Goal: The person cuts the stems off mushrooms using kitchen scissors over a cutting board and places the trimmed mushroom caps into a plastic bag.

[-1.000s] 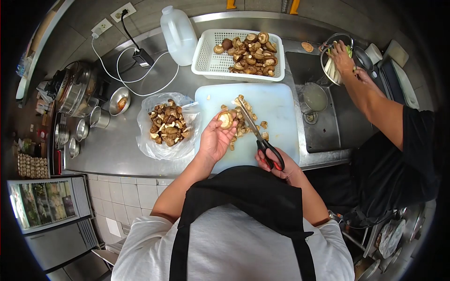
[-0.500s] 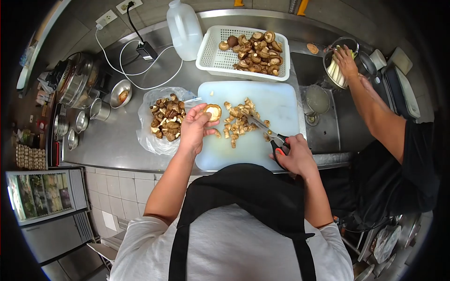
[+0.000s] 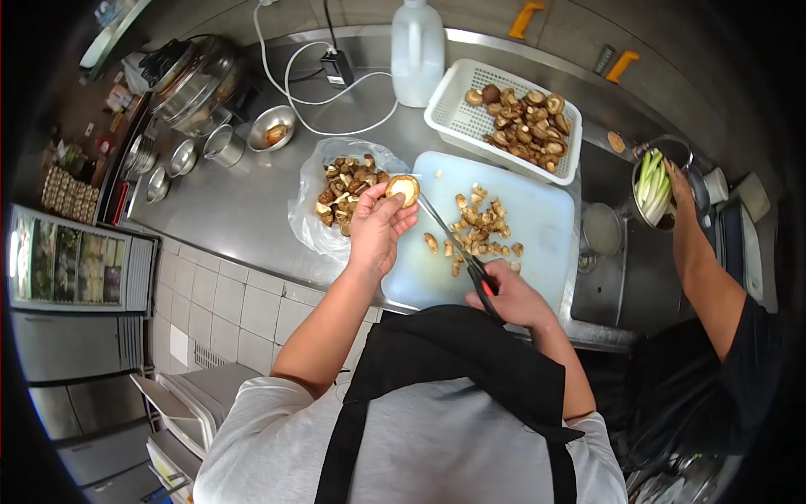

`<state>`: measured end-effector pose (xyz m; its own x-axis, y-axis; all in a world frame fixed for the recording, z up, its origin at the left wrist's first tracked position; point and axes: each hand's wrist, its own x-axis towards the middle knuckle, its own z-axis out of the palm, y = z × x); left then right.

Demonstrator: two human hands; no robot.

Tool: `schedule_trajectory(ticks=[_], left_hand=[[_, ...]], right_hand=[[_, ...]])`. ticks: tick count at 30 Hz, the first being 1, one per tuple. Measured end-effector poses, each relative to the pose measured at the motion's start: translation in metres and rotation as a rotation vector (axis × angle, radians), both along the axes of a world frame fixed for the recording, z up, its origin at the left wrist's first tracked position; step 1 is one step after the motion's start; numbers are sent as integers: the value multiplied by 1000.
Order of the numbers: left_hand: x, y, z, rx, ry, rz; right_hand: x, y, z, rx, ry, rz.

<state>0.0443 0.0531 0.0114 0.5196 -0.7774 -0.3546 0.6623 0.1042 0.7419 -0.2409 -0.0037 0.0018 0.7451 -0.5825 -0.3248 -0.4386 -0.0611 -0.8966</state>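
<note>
My left hand (image 3: 379, 228) pinches a shiitake mushroom cap (image 3: 404, 191), its pale underside turned up. Closed round the handles of black and red scissors (image 3: 475, 270) is my right hand (image 3: 514, 296). The blades point up and left, with their tips close to the cap's right edge. Beneath lies a pale cutting board (image 3: 537, 218) with a loose pile of cut mushroom stems (image 3: 481, 227) on it. Left of the board, a clear plastic bag (image 3: 307, 186) holds many mushroom pieces (image 3: 349, 178), partly behind my left hand.
A white perforated basket (image 3: 454, 92) of whole shiitakes stands behind the board, beside a plastic jug (image 3: 417, 59). Steel bowls (image 3: 271, 128) and a white cable (image 3: 294, 88) lie to the left. At right, a co-worker's hand (image 3: 682, 186) touches green-white stalks (image 3: 653, 189) in a pot.
The scissors have swung up from the stem pile toward the cap, and their handles have drawn together. My view has shifted left. The co-worker's stalks now show their green ends.
</note>
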Motion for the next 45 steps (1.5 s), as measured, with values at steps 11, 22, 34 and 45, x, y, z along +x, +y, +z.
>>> schedule_trajectory(ticks=[11, 22, 34, 45], left_hand=[[36, 29, -7, -40, -32, 333], [39, 36, -15, 57, -15, 249], [71, 35, -30, 173, 29, 111], [89, 38, -18, 171, -116, 160]], right_hand=[[66, -13, -14, 283, 3, 185], [104, -14, 0, 387, 21, 241], [123, -7, -8, 446, 115, 99], [95, -13, -10, 264, 52, 279]])
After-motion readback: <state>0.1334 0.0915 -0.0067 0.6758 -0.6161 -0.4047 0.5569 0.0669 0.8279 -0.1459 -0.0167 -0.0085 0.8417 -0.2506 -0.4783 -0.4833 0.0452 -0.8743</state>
